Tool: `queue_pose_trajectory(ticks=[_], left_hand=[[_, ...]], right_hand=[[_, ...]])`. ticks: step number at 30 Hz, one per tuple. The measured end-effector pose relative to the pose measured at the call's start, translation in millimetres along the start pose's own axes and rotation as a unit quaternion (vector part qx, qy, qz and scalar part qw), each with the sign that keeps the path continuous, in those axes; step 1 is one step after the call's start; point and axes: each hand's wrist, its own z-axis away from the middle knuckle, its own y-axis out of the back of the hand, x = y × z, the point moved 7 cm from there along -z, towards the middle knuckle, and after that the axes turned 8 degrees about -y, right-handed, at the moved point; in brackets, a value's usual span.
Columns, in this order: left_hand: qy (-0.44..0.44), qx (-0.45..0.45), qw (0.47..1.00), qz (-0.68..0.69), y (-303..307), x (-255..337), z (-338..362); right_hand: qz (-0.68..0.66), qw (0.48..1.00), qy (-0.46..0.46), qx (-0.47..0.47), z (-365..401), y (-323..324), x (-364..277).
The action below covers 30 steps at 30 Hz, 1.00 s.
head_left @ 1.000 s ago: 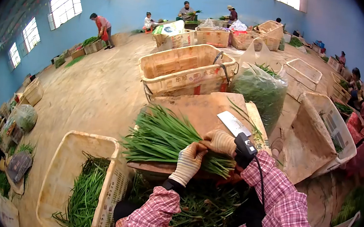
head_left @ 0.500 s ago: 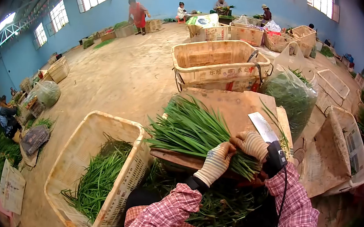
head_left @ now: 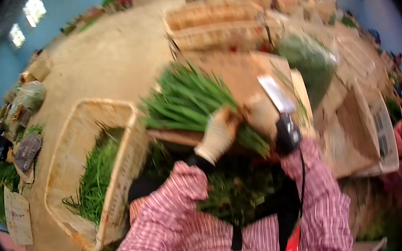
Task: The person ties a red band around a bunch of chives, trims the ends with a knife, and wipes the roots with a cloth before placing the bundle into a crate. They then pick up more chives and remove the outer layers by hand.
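A bundle of long, flat green leaves that look like garlic chives [head_left: 189, 99] lies across a board in front of me, its cut ends toward the right. Over it, near those ends, my left hand [head_left: 221, 130] in a striped knit glove is closed, with its fingertips pinched together. Just beside it my right hand [head_left: 262, 113], gloved too, is closed at the top of the bundle. The fingertips of the two hands nearly meet; blur hides whatever they pinch. A white strip [head_left: 276, 94] lies on the board beyond my right hand.
At left stands a plastic crate [head_left: 125, 161] with loose green leaves [head_left: 99, 173]. Ahead are another crate [head_left: 215, 40] and a clear bag of greens [head_left: 307, 63]. A tilted crate [head_left: 383, 131] is at right. Dark trimmings [head_left: 238, 189] lie below the board. Other people are farther off.
The view has tilted down and blurred, so the scene sits higher and further left. Both hands stay closed over the bundle, with little visible change in their hold.
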Motion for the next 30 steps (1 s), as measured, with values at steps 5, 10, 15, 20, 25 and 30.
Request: queue_pose_trajectory(ticks=[5, 10, 15, 20, 25, 30], left_hand=[[0.305, -0.015, 0.922, 0.236, -13.4, -24.8, 3.7], [0.176, -0.094, 0.978, 0.065, -10.0, -29.9, -21.8], [0.005, -0.198, 0.98, -0.031, -12.1, -2.7, -52.2], [0.193, -0.273, 0.943, 0.006, -23.8, -24.3, -65.4], [0.156, -0.344, 0.908, 0.184, -20.6, -23.2, -57.9], [0.056, -0.303, 0.947, 0.093, -15.2, -9.8, -33.4]], right_hand=[[-0.005, 0.997, -0.071, 0.014, 11.9, 26.3, -18.4], [0.181, 0.981, 0.067, 0.007, 24.9, 29.7, -45.9], [0.241, 0.959, 0.146, -0.032, 26.9, 18.2, -54.3], [0.173, 0.979, 0.103, 0.028, 22.0, 28.7, -52.7], [0.052, 0.997, -0.045, 0.04, 19.9, 27.0, -37.5], [-0.065, 0.99, -0.121, -0.021, 24.5, 33.9, -29.6]])
